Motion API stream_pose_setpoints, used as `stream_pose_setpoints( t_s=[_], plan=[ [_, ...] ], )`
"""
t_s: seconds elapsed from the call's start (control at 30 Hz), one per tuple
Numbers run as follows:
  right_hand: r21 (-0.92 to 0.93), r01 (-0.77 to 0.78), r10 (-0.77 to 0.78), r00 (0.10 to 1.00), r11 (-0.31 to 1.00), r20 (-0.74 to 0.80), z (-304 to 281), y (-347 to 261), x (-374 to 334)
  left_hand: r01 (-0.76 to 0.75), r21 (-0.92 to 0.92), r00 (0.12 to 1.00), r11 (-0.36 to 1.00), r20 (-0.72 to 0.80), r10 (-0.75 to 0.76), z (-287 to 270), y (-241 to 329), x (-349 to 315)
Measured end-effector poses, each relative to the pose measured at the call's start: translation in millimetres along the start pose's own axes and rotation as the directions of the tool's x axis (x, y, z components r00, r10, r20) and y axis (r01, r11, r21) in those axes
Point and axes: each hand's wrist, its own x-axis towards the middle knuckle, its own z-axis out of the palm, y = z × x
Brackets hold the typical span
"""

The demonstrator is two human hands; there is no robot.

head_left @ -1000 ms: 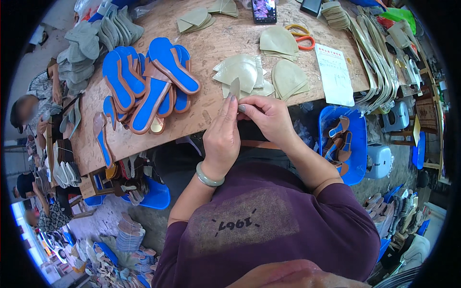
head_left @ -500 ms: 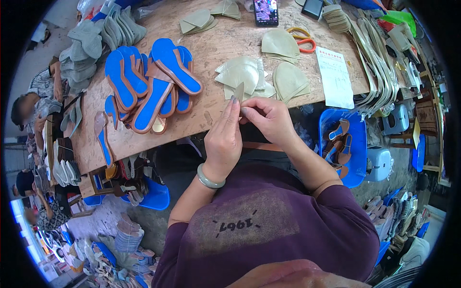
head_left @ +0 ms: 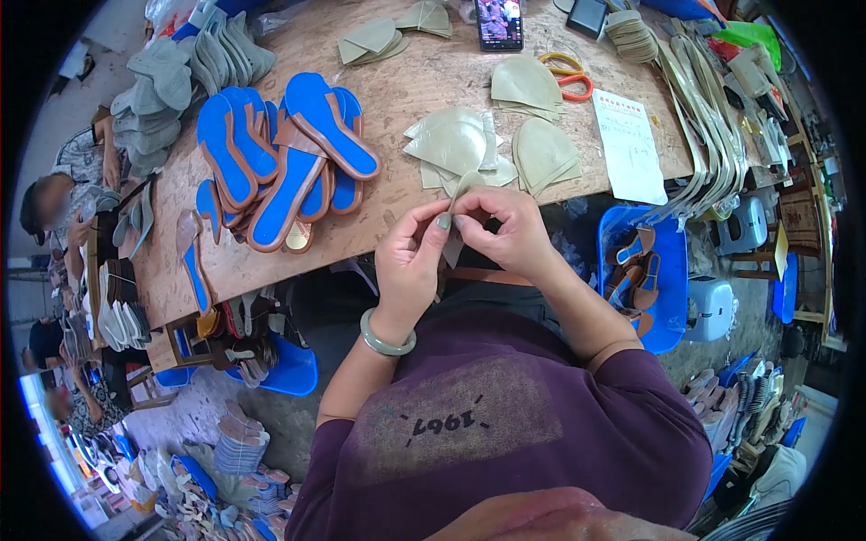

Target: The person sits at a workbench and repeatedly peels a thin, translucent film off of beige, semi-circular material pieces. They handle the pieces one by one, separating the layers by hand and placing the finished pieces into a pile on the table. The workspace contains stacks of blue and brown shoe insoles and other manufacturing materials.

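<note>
Between my two hands is a thin beige shoe-lining piece [head_left: 466, 185], held edge-on just off the front of the table. My left hand [head_left: 410, 255], with a pale bangle on its wrist, pinches it from the left. From the other side the thumb and fingertips of my right hand [head_left: 507, 227] close on it. Part of the piece hangs below my fingers. Fanned stacks of similar fan-shaped lining pieces [head_left: 451, 137] lie on the tabletop just beyond, with another stack [head_left: 547, 153] to the right.
Blue-topped brown shoe insoles [head_left: 298, 167] are heaped on the wooden table [head_left: 397, 99] at left. Orange-handled scissors [head_left: 570, 79], a phone [head_left: 500, 22] and a written paper slip [head_left: 629, 149] lie farther back. A blue bin [head_left: 663, 334] stands right of me. Several people sit at far left.
The lining piece now shows broader between my hands. My left hand has turned and shifted slightly left, its thumb now on the piece. My right hand stays nearly in place.
</note>
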Motion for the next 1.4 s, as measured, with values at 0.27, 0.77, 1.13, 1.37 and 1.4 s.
stream_pose_setpoints(
  t_s=[0.27, 0.77, 1.13, 1.37, 1.4],
  plan=[
    [0.168, -0.135, 0.121, 0.989, 0.976, 0.091, -2.7, 5.3, -1.4, 0.148, -0.198, 0.988, 0.969, -0.010, -0.153, -6.6, -3.1, 0.3],
    [0.029, -0.173, 0.166, 0.973, 0.984, 0.161, -10.1, -7.5, 5.5, -0.169, 0.334, 0.979, 0.927, -0.054, 0.198, -2.0, -11.1, -4.0],
    [-0.172, 0.099, -0.101, 0.995, 0.980, -0.003, -11.2, 10.1, 3.1, -0.124, 0.217, 0.990, 0.968, -0.039, 0.135, -5.5, -3.4, 0.9],
    [-0.259, 0.207, -0.233, 0.970, 0.944, -0.075, -25.2, 8.2, -12.1, -0.155, 0.044, 0.986, 0.987, -0.061, 0.158, -24.6, 13.0, 7.2],
    [-0.245, 0.209, -0.235, 0.968, 0.947, -0.084, -27.8, 8.8, -15.5, -0.147, 0.044, 0.986, 0.988, -0.068, 0.150, -26.2, 12.8, 6.9]
  ],
)
